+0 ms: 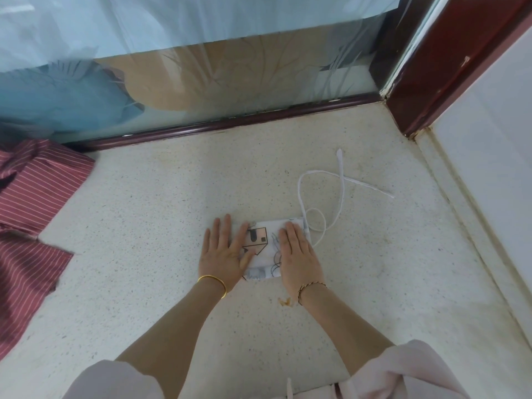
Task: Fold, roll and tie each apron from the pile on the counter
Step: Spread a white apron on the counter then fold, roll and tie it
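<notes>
Both hands press flat, fingers straight, on the folded printed apron mid-counter — left hand at its 9 o'clock edge, right hand at 3 o'clock. White ties trail toward 1 o'clock — striped maroon aprons lie at 9 o'clock.

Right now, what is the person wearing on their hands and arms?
The left hand has a smooth gold bangle round its wrist. The right hand has a thin twisted cord bracelet with dark and light strands. No gloves. The forearms are bare, and loose pale pink sleeves end near the elbows.
</notes>
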A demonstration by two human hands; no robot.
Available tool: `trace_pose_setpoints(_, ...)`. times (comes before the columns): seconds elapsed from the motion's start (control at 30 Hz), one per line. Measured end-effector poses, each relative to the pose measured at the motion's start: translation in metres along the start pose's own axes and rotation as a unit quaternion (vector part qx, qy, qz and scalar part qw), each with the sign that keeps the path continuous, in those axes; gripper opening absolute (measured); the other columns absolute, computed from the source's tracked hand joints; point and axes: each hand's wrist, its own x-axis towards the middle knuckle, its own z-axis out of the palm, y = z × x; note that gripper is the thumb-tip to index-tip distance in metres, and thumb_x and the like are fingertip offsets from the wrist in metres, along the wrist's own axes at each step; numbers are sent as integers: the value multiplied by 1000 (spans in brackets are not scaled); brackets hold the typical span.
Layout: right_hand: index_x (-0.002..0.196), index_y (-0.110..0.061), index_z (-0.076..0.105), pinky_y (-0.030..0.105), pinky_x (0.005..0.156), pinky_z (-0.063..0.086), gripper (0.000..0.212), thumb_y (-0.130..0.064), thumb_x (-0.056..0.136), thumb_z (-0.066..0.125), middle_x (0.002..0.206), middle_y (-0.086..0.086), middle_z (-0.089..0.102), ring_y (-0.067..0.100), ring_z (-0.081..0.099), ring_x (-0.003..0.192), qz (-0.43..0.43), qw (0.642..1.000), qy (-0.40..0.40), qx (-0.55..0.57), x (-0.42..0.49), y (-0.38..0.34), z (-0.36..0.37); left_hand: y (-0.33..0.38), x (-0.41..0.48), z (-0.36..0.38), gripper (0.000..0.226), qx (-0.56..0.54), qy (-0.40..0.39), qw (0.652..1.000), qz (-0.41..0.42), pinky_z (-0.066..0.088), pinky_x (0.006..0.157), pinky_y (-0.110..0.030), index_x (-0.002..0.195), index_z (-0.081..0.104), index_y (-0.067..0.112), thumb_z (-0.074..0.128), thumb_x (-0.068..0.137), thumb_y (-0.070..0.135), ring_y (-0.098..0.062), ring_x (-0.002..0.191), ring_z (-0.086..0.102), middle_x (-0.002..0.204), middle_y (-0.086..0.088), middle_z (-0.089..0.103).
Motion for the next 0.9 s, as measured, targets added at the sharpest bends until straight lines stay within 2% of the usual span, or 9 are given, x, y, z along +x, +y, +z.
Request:
trace_pose_setpoints(0.13,149,-7,-6,29,114,-10,68,-15,98,39,157,9,-15,25,-14,145,-1,1000,-1,11,3,1,-2,-13,-2,-15,73,52,15,999,-4,-4,116,-49,147,-12,26,-4,86,66,-30,146,-4,156,-11,-9)
trace_pose_setpoints(0.2,150,-10,-3,28,115,-6,67,-16,98,39,158,6,-13,23,-12,145,0,1000,-2,16,6,2,-4,-2,-3,-30,69,62,79,994,35,23,112,-52,146,30,14,39,89,52,-36,137,30,152,-16,28)
trace_pose_setpoints(0.27,151,-13,4,28,117,3,63,-18,99,40,159,3,-8,20,-7,146,-4,1000,0,30,7,4,-8,8,-4,-28,47,40,159,974,160,49,88,-44,115,60,14,69,76,38,-31,104,56,121,-12,59)
trace_pose_setpoints(0.33,150,-15,11,29,117,12,60,-18,98,42,159,1,-2,18,-1,146,-8,999,-5,53,9,8,-14,12,-7,-22,45,-9,125,965,231,52,74,-39,102,55,19,71,69,43,-26,91,55,108,-6,58)
trace_pose_setpoints(0.43,146,-12,24,27,113,22,58,-12,94,49,158,3,6,19,9,145,-11,994,-5,113,8,13,-22,16,-7,-20,69,-1,-7,981,194,41,93,-35,120,45,23,71,66,57,-25,112,43,128,-2,41)
trace_pose_setpoints(0.57,129,-7,43,27,97,39,43,-20,89,56,143,8,25,25,31,131,-57,991,-4,119,4,21,-26,16,6,-32,74,16,-66,982,178,36,101,-34,127,37,15,73,70,47,-25,124,30,136,-3,29)
trace_pose_setpoints(0.77,147,-6,21,34,114,23,88,-43,81,67,154,11,14,25,9,145,-81,989,-103,-67,0,20,-34,9,9,-36,45,-8,-69,973,219,41,99,-39,120,44,11,61,85,33,-30,121,35,133,-9,33)
trace_pose_setpoints(0.83,135,-1,45,34,105,38,86,-36,66,82,142,17,41,28,38,134,-69,989,-75,-106,-1,15,-29,7,8,-38,37,-42,-63,973,220,42,99,-39,118,48,10,59,88,28,-31,120,37,135,-10,33)
trace_pose_setpoints(0.9,96,-7,72,30,73,56,58,-23,44,91,102,12,69,26,67,95,-70,991,-3,-116,4,16,-23,6,9,-41,30,-59,-65,972,217,41,100,-38,117,49,11,55,91,25,-31,121,38,136,-10,33)
